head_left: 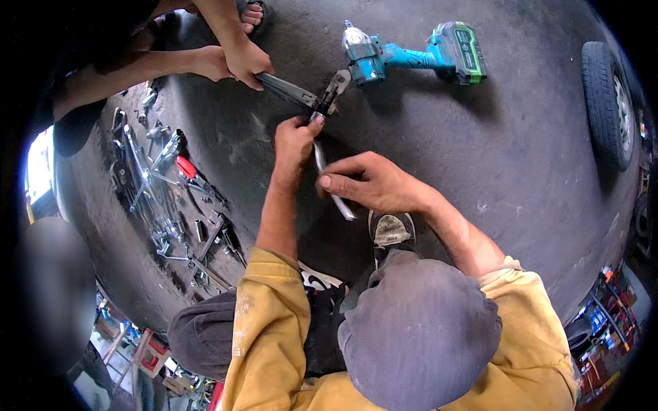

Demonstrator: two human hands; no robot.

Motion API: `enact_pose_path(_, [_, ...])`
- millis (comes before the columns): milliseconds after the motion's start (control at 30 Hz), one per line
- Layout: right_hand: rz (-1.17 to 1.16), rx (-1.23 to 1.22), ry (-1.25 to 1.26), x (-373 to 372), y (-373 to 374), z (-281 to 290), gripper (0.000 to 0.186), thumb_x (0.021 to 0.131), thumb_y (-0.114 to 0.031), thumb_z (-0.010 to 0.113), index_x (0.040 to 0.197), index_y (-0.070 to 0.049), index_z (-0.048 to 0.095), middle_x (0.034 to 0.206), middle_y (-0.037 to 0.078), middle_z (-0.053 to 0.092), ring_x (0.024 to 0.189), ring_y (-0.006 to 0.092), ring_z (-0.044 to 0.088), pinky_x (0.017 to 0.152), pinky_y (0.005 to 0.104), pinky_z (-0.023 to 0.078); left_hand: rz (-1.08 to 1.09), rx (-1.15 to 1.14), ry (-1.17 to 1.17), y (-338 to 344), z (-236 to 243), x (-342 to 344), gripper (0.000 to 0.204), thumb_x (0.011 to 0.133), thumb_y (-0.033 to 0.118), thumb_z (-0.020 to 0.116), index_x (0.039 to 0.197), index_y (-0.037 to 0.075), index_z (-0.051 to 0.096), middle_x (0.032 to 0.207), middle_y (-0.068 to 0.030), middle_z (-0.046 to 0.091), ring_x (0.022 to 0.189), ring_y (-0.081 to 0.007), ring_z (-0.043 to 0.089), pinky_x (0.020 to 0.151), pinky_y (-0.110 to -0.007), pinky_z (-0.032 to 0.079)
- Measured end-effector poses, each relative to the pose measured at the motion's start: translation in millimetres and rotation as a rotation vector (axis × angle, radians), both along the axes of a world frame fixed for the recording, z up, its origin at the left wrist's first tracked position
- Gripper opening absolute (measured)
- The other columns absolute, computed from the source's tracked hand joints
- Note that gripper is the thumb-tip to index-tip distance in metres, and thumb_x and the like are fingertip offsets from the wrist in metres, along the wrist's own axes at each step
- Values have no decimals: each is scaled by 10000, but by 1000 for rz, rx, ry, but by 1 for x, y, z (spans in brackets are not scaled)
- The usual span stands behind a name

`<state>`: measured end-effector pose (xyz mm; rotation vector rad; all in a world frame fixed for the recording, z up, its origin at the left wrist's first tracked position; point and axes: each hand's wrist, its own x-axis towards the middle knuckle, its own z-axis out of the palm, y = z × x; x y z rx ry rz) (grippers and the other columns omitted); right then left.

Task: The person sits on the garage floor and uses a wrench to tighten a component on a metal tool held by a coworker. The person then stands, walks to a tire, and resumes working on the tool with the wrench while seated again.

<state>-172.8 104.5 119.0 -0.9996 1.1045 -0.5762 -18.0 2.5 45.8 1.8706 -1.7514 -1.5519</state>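
Lower center: a grey cap point(419, 332) and yellow sleeves point(274, 315). Center: the right hand point(370, 181), fingers drawn together, lies across the middle of a slanting metal rod point(339, 202); whether it grips cannot be told. Just above, the left hand point(295, 147) is closed around the rod's upper end, beside the head of a long-handled tool point(291, 90) held by a co-worker's hands point(245, 61). Left: scattered hand tools point(154, 181). Upper right: a teal cordless impact wrench point(411, 56); far right, a wheel point(603, 106).

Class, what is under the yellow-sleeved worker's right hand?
A silver metal rod shows on either side of the right hand; the stretch beneath it is covered.
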Motion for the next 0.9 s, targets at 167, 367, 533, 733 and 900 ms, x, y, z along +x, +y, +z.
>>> enact_pose_path(167, [-47, 117, 292, -32, 43, -76, 322, 899, -279, 575, 845, 33, 632, 666, 47, 591, 658, 88, 506, 599, 282, 435, 122, -151, 170, 12, -8, -23, 351, 703, 176, 740, 915, -82, 633, 784, -125, 653, 690, -166, 570, 660, -311, 442])
enact_pose_path(367, [-70, 28, -257, 2, -8, 20, 317, 914, -295, 554, 913, 16, 615, 711, 26, 579, 654, 81, 507, 590, 270, 429, 200, -112, 92, 6, 2, -10, 296, 682, 141, 753, 843, -57, 603, 788, -122, 645, 722, -184, 582, 670, -308, 450])
enact_pose_path(533, [-13, 192, 231, -21, 28, -55, 347, 900, -295, 566, 774, 21, 633, 646, 9, 557, 618, 70, 486, 570, 277, 425, 146, -118, 121, 6, -3, -17, 345, 693, 168, 754, 899, -67, 609, 804, -108, 642, 765, -183, 580, 717, -304, 445])
enact_pose_path(733, [20, 47, 126, -3, 3, -9, 324, 904, -300, 570, 860, 14, 639, 640, -2, 536, 644, 65, 471, 576, 287, 422, 29, 204, 190, -8, 2, 5, 365, 809, 309, 655, 883, -49, 643, 800, -66, 623, 743, -162, 540, 691, -304, 417])
enact_pose_path(900, [76, 123, 159, -8, 2, -36, 394, 868, -410, 562, 930, -37, 674, 676, 113, 592, 647, 102, 522, 626, 326, 457, 83, 87, 132, -9, 4, -6, 334, 752, 261, 719, 893, -34, 650, 799, -87, 648, 723, -178, 572, 697, -316, 439])
